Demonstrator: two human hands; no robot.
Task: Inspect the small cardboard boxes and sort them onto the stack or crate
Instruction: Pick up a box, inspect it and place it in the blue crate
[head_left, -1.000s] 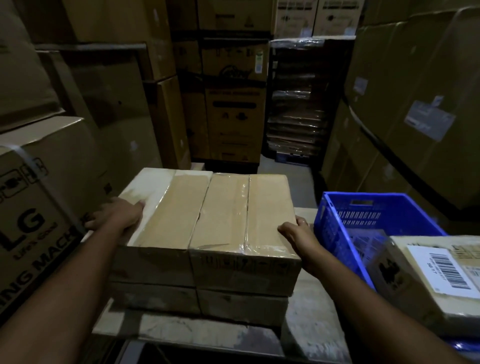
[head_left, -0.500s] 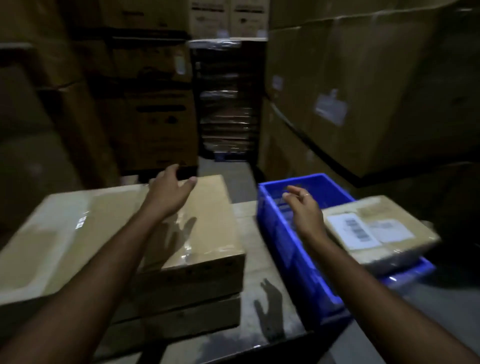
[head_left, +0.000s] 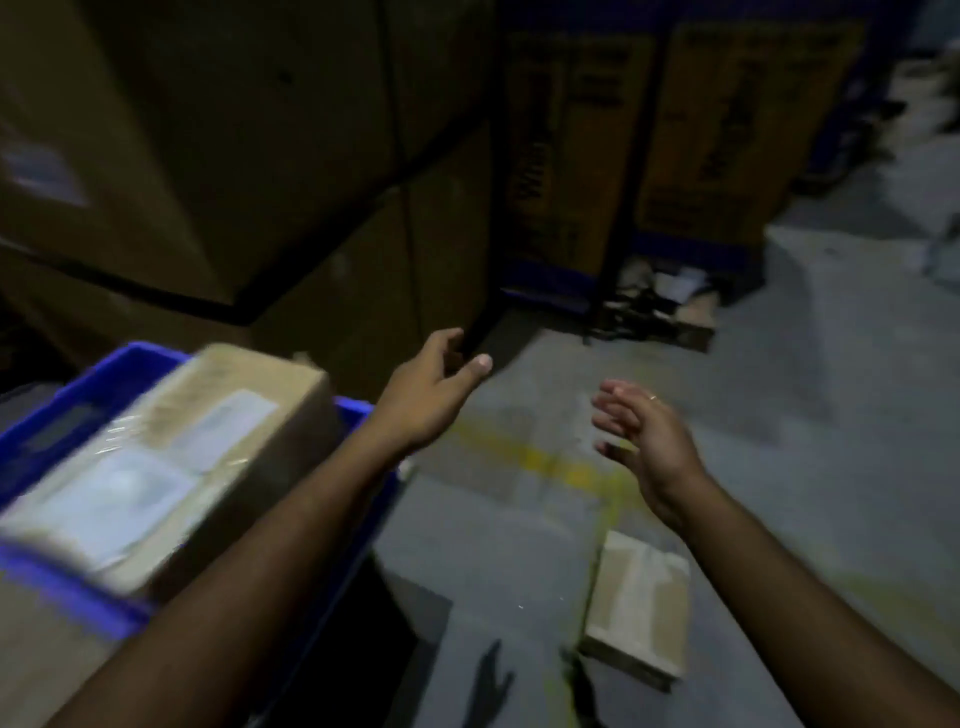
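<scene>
Head view, and both hands are out in mid-air with nothing in them! The left hand (head_left: 426, 400) hangs with loosely curved fingers and the thumb out, its grip released, just in front of the dark corner of the big stacked brown cardboard cartons (head_left: 249, 171). The right hand (head_left: 641, 436) is released too, fingers spread and relaxed, a thin ring showing on 1 finger, hovering above the grey concrete floor (head_left: 810, 426).

Below that right hand, well apart from it, lies 1 small flat brown cardboard box with pale tape strips (head_left: 636, 603), resting on the floor beside a worn yellow painted line (head_left: 540, 460). My read: that box is the next one to inspect, and the hands are spread ready to take it from either side.

Out to the left, a blurred brown cardboard parcel with white labels (head_left: 171, 467) sits tilted on top of the blue plastic crate (head_left: 67, 587), overhanging its rim rather than down inside; it looks sorted there, though the blur hides how it is seated. More tall printed cartons (head_left: 722, 140) stand at the back.
</scene>
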